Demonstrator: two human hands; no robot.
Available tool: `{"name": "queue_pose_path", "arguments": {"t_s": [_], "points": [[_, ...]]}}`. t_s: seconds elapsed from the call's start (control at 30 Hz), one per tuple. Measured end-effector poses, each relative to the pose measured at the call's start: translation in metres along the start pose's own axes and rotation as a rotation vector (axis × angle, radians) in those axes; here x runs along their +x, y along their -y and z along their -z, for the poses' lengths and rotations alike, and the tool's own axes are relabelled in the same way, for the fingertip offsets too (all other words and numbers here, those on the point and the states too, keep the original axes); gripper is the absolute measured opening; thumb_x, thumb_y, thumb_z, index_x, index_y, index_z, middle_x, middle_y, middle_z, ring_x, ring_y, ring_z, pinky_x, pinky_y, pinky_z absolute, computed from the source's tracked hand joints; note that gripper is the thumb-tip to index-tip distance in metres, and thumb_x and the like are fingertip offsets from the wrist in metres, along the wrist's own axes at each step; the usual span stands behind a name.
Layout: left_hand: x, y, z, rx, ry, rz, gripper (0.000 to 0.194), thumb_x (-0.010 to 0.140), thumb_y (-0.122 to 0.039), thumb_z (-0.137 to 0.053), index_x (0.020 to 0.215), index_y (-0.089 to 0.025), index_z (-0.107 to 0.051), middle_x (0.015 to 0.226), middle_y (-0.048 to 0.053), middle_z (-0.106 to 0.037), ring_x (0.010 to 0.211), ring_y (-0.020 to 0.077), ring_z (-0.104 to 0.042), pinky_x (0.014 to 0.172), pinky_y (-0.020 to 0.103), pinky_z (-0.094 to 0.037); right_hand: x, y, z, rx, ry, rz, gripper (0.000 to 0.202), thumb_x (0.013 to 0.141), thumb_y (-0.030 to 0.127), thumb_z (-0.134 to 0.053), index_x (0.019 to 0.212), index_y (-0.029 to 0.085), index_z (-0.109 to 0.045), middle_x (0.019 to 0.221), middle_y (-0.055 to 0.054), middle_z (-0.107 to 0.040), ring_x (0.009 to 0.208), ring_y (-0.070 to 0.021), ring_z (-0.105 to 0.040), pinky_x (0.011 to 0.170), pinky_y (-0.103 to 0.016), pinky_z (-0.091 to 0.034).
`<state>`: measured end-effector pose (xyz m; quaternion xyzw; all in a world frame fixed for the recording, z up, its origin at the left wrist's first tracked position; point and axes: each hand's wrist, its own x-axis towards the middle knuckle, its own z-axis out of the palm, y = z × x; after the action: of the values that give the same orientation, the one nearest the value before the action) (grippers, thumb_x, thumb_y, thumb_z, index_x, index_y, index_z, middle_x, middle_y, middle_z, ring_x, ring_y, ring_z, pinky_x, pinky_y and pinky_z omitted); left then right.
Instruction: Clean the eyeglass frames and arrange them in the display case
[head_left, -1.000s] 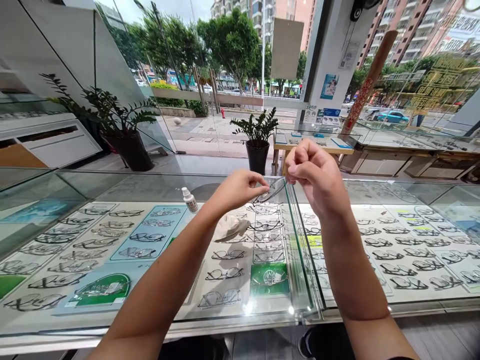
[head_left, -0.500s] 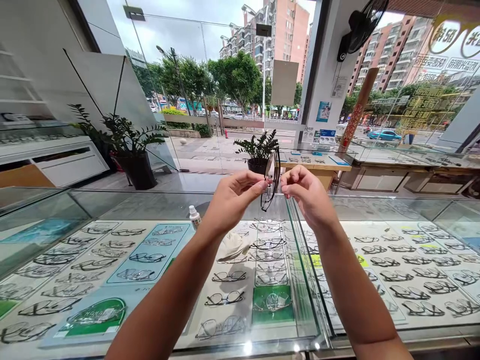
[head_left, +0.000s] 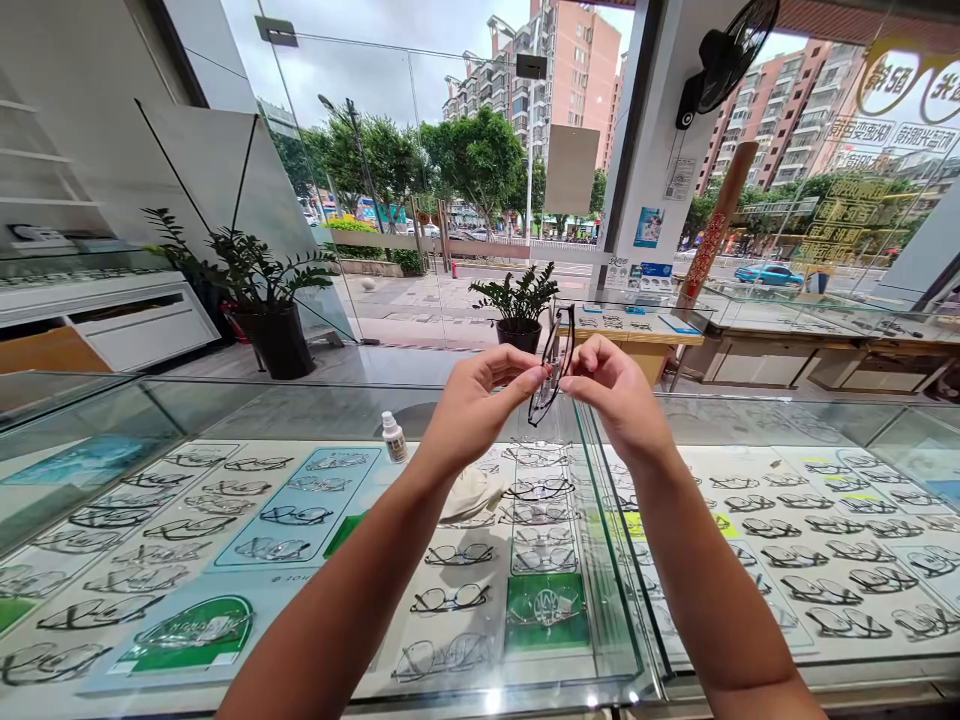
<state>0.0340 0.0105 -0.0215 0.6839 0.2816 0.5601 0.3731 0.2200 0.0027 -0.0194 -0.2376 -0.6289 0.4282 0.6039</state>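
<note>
A pair of dark-framed glasses [head_left: 553,365] is held up on edge above the glass counter. My left hand [head_left: 491,395] pinches it near the middle between thumb and fingertips. Just to its right, my right hand [head_left: 615,390] has its fingers curled and thumb tip by the frame; whether it grips the glasses or something small is hidden. Under my left forearm's right side, a crumpled beige cloth [head_left: 471,495] lies on the counter. A small white bottle [head_left: 394,438] stands upright to the left of my left hand.
Glass display cases [head_left: 630,640] with rows of eyeglasses spread below both arms. Green cards [head_left: 547,612] lie among them. Beyond stand potted plants [head_left: 517,300], a further table [head_left: 645,335] with glasses, and large windows. A black fan [head_left: 724,60] hangs at upper right.
The glasses and my left hand have shifted slightly right, closer to my right hand. The glasses have turned a little, and the view has moved slightly.
</note>
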Motion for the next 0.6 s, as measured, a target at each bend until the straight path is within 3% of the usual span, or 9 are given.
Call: {"name": "queue_pose_path", "arguments": {"t_s": [0.2,0.33,0.6], "points": [[0.003,0.007,-0.003,-0.083,-0.044,-0.042,0.026,0.088,-0.046,-0.083,0.09,-0.021,-0.074,0.099,0.006,-0.079,0.095,0.0179,-0.071,0.09,0.032,-0.056,0.002,-0.005,-0.001,-0.009,-0.051,0.072,0.038,0.077,0.027,-0.08,0.079,0.027,-0.041,0.079,0.003,-0.054,0.078,-0.0166,-0.048,0.074,-0.033,-0.042],[0.005,0.012,-0.007,-0.236,-0.081,0.01,0.029,0.087,-0.047,-0.085,0.089,-0.021,-0.07,0.106,0.008,-0.08,0.103,0.0201,-0.074,0.093,0.033,-0.058,0.006,-0.008,0.0,-0.012,-0.13,0.095,0.035,0.077,0.023,-0.076,0.076,0.026,-0.041,0.08,0.002,-0.054,0.077,-0.0163,-0.047,0.072,-0.033,-0.041],[0.014,0.029,-0.012,-0.59,-0.398,0.1,0.024,0.09,-0.036,-0.083,0.092,-0.021,-0.063,0.124,0.009,-0.076,0.117,0.0226,-0.072,0.091,0.038,-0.064,0.012,-0.026,0.0,0.088,-0.396,0.13,0.038,0.075,0.024,-0.076,0.073,0.025,-0.038,0.079,0.004,-0.05,0.075,-0.0138,-0.045,0.072,-0.029,-0.04]]}}
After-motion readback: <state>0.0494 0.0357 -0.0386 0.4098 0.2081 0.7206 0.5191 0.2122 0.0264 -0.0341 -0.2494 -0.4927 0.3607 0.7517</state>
